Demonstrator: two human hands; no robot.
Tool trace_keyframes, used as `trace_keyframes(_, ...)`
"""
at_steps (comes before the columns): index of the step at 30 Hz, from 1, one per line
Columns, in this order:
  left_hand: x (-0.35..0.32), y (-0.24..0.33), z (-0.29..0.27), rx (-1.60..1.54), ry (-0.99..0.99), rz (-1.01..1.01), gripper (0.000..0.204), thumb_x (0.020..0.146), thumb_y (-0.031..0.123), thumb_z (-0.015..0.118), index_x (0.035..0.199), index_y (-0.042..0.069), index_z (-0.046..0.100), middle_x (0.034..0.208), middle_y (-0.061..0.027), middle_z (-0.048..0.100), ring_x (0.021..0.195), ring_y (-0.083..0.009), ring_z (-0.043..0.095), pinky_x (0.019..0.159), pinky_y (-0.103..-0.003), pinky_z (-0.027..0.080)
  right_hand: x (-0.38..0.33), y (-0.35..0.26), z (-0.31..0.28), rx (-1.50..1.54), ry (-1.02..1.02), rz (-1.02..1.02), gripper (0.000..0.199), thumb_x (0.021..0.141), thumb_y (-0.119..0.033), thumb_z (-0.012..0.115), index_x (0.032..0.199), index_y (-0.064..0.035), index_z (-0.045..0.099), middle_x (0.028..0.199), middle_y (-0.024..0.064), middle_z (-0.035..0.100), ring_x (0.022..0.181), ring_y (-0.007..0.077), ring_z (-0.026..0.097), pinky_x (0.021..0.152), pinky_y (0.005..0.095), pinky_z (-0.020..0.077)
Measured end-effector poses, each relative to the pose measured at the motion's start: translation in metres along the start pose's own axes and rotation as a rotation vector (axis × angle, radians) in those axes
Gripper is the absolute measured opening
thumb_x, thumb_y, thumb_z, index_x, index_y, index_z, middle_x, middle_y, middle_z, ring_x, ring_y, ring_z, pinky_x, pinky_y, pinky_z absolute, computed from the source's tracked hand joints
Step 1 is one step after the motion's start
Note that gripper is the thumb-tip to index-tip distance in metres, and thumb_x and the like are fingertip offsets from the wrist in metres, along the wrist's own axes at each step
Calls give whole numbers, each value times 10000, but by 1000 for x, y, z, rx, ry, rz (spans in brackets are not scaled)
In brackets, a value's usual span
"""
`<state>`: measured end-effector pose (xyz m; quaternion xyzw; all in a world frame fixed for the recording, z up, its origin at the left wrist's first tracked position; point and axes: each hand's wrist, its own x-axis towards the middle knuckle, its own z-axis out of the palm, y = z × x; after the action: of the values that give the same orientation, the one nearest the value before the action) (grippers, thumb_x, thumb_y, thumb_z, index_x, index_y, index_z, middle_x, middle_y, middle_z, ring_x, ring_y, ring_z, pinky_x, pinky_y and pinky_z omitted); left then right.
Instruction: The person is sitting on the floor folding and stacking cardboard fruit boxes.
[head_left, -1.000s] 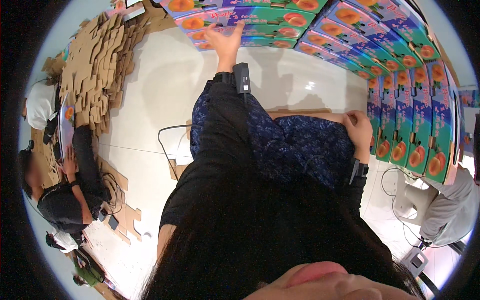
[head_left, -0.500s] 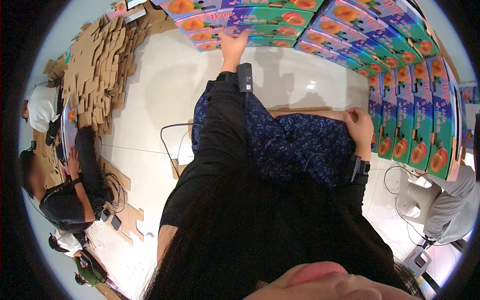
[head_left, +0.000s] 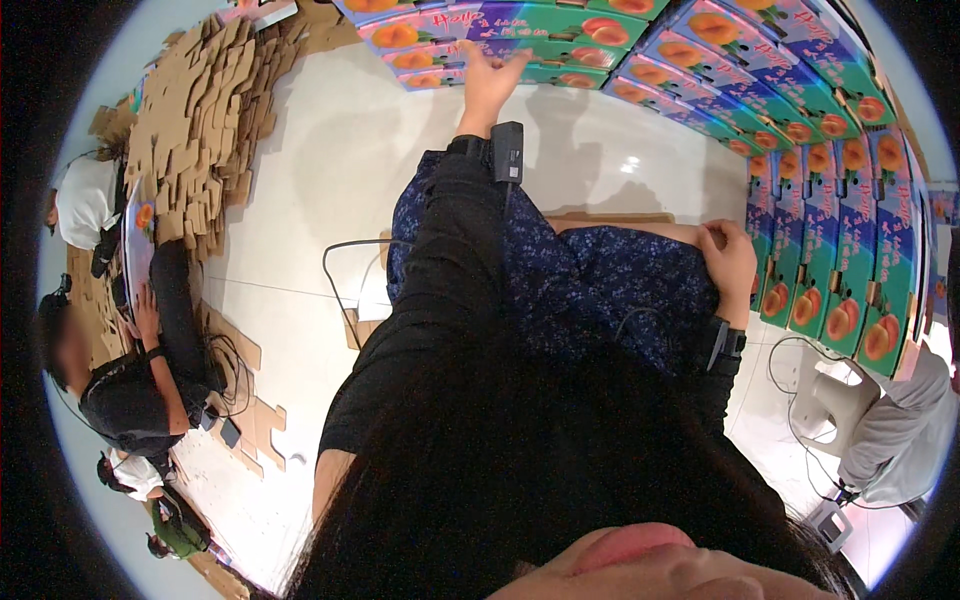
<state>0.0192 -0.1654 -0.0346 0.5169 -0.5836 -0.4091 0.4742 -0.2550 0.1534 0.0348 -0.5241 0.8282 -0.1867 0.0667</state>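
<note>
My left hand [head_left: 490,88] reaches forward to the front of a stack of colourful fruit cartons [head_left: 520,40]. Its thumb and forefinger are spread apart, with nothing visible between them. The fingertips overlap the lower cartons; whether they touch the card I cannot tell. My right hand [head_left: 730,262] rests loosely on my knee, beside the hem of my dark blue patterned clothing [head_left: 620,275], and holds nothing that I can see. Its fingers are bent and partly hidden.
More fruit cartons stand stacked at the far right [head_left: 780,75] and right [head_left: 840,240]. Flattened brown cardboard [head_left: 195,130] is heaped at the far left. A person in black [head_left: 130,400] sits left; a grey sleeve [head_left: 905,430] shows by a pale stool [head_left: 835,405].
The view has shifted a little, so the cartons sit slightly further right. My left hand stays at the same stack, its thumb and forefinger slightly wider apart. My right hand remains on my knee.
</note>
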Motion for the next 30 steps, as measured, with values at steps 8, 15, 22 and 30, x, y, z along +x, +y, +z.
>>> trace_keyframes(8, 0, 2, 2, -119, 22, -63, 1121, 749, 334, 758, 1379, -208, 5, 656, -1, 563, 624, -81, 506, 585, -221, 432, 0, 5, 2, 9, -3, -16, 239, 778, -268, 664, 888, -57, 683, 892, 131, 660, 834, 320, 641, 741, 373, 506)
trace_keyframes(15, 5, -13, 1, -278, -45, -37, 1105, 768, 313, 751, 1414, -154, -13, 822, -39, 625, 687, -91, 533, 621, -222, 446, -4, 0, 1, 7, 37, -21, 232, 769, -259, 670, 880, -56, 689, 893, 139, 656, 834, 322, 634, 750, 383, 503)
trace_keyframes(22, 9, -32, 0, -304, -66, -10, 1151, 772, 326, 760, 1433, -109, -76, 1036, -101, 617, 831, -140, 568, 726, -253, 473, -4, 2, 4, 21, 54, -17, 217, 765, -258, 667, 844, -57, 693, 870, 144, 656, 820, 322, 630, 741, 386, 499)
trace_keyframes(30, 36, -102, 23, -195, 380, 290, 760, 760, 163, 705, 1346, -106, 302, 816, -82, 635, 675, -137, 586, 607, -269, 483, -6, 1, -2, 45, 45, 0, 219, 761, -260, 657, 826, -53, 686, 874, 130, 657, 834, 332, 623, 747, 390, 497)
